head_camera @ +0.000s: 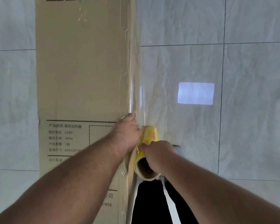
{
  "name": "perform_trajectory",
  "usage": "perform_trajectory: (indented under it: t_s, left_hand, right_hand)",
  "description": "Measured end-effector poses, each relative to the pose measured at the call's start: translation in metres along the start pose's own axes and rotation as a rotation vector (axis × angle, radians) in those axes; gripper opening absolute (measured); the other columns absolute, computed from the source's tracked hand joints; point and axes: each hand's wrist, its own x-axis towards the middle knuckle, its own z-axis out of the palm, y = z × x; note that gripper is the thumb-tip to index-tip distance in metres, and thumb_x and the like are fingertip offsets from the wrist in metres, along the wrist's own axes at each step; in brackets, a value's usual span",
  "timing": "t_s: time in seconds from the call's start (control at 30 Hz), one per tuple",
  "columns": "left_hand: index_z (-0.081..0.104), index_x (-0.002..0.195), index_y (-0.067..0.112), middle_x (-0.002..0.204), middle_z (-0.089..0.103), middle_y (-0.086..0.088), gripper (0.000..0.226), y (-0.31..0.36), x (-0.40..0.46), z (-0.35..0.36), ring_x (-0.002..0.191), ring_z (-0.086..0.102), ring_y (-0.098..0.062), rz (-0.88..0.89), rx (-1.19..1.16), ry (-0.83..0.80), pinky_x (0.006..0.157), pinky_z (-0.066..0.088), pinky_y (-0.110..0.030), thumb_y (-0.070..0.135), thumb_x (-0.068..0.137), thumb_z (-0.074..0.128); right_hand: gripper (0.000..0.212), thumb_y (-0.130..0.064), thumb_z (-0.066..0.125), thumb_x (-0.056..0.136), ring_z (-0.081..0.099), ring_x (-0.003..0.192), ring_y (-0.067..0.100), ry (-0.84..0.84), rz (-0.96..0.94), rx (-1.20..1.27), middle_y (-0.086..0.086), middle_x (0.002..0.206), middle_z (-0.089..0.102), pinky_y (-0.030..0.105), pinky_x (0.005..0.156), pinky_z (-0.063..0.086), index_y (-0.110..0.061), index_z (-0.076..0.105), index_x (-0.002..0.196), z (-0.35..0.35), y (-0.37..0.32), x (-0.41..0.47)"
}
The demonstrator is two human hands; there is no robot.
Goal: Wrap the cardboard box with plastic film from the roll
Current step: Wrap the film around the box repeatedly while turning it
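A long brown cardboard box (81,75) with printed black text lies on the floor and fills the left half of the view. Clear plastic film (141,88) stretches along its right edge, wrinkled and shiny. The film comes off a yellow roll (149,138) with a brown cardboard core, lying beside the box's right edge. My left hand (128,131) rests on the box's right edge where the film meets it, fingers curled over the edge by the roll. My right hand (158,156) grips the near part of the roll from above.
The floor is pale grey marble-look tile (233,126) with dark joints and a bright rectangular light reflection (196,93) to the right of the box. My dark trouser legs (150,202) show at the bottom, just below the roll.
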Motion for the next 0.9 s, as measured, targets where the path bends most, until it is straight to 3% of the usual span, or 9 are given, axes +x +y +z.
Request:
perform_trajectory:
  t_s: [0.07,0.2,0.3,0.37,0.47,0.57,0.73,0.83,0.9]
  left_hand:
    - [0.049,0.146,0.014,0.137,0.063,-0.008,0.056,0.004,-0.005,-0.002,0.133,0.049,-0.032,-0.01,0.048,-0.011,0.122,0.01,-0.05,0.038,0.096,0.053]
    - [0.055,0.146,0.017,0.156,0.045,-0.014,0.05,0.007,-0.011,-0.007,0.145,0.036,-0.034,-0.004,0.11,-0.057,0.125,0.001,-0.054,0.037,0.102,0.042]
    - [0.046,0.152,0.012,0.162,0.036,-0.015,0.054,0.012,-0.013,-0.005,0.148,0.035,-0.032,-0.007,0.078,-0.033,0.126,0.006,-0.05,0.033,0.103,0.036]
    - [0.045,0.151,0.011,0.157,0.045,-0.014,0.053,0.015,-0.015,-0.003,0.143,0.04,-0.032,0.007,0.09,-0.02,0.125,0.011,-0.051,0.03,0.103,0.036]
    - [0.039,0.153,0.011,0.151,0.052,-0.012,0.055,0.018,-0.017,-0.001,0.141,0.043,-0.03,0.011,0.066,-0.014,0.124,0.011,-0.05,0.03,0.101,0.037]
    - [0.053,0.142,0.015,0.142,0.059,-0.006,0.046,0.016,-0.017,-0.005,0.135,0.047,-0.027,0.008,0.062,-0.025,0.123,0.015,-0.047,0.028,0.099,0.041]
    - [0.061,0.136,0.018,0.142,0.059,-0.004,0.042,0.022,-0.021,-0.006,0.135,0.046,-0.027,0.014,0.096,-0.063,0.123,0.014,-0.046,0.029,0.1,0.044]
    - [0.061,0.136,0.018,0.142,0.059,-0.005,0.043,0.024,-0.024,-0.001,0.135,0.045,-0.028,0.017,0.123,-0.058,0.123,0.01,-0.049,0.032,0.099,0.044]
    - [0.055,0.142,0.015,0.146,0.055,-0.01,0.048,0.025,-0.025,0.003,0.141,0.04,-0.031,0.017,0.115,-0.052,0.125,0.004,-0.052,0.033,0.099,0.043]
  right_hand:
    - [0.063,-0.017,0.053,0.098,0.066,0.113,0.037,0.043,0.017,0.089,0.008,0.132,0.061,0.04,0.073,0.045,-0.024,0.033,0.157,0.007,0.003,-0.002]
    - [0.071,-0.019,0.051,0.097,0.063,0.122,0.035,0.178,0.277,0.587,0.006,0.147,0.055,0.042,0.09,0.054,-0.026,0.022,0.162,0.03,0.018,-0.018]
    - [0.076,-0.016,0.045,0.093,0.069,0.101,0.034,0.159,0.402,0.946,0.01,0.123,0.064,0.047,0.081,0.063,-0.036,0.02,0.162,0.046,0.019,-0.019]
    - [0.077,-0.014,0.043,0.092,0.07,0.094,0.035,0.155,0.389,1.011,0.01,0.117,0.063,0.051,0.074,0.065,-0.038,0.02,0.162,0.052,0.017,-0.016]
    - [0.075,-0.011,0.042,0.095,0.07,0.091,0.032,0.169,0.346,0.893,0.008,0.109,0.061,0.046,0.076,0.064,-0.033,0.021,0.163,0.053,0.014,-0.015]
    - [0.067,-0.012,0.044,0.098,0.064,0.09,0.028,0.141,0.307,0.763,0.006,0.099,0.056,0.04,0.077,0.061,-0.028,0.026,0.161,0.052,0.013,-0.016]
    - [0.069,-0.011,0.053,0.097,0.066,0.103,0.034,0.019,0.187,0.431,0.011,0.114,0.063,0.041,0.077,0.056,-0.023,0.026,0.16,0.046,0.001,-0.015]
    - [0.068,-0.008,0.055,0.096,0.065,0.106,0.035,-0.034,0.09,0.188,0.01,0.105,0.059,0.04,0.069,0.046,-0.017,0.03,0.158,0.039,-0.01,-0.012]
    - [0.068,-0.008,0.054,0.097,0.066,0.105,0.035,-0.05,0.05,0.071,0.009,0.111,0.062,0.039,0.067,0.043,-0.017,0.029,0.16,0.036,-0.016,-0.01]
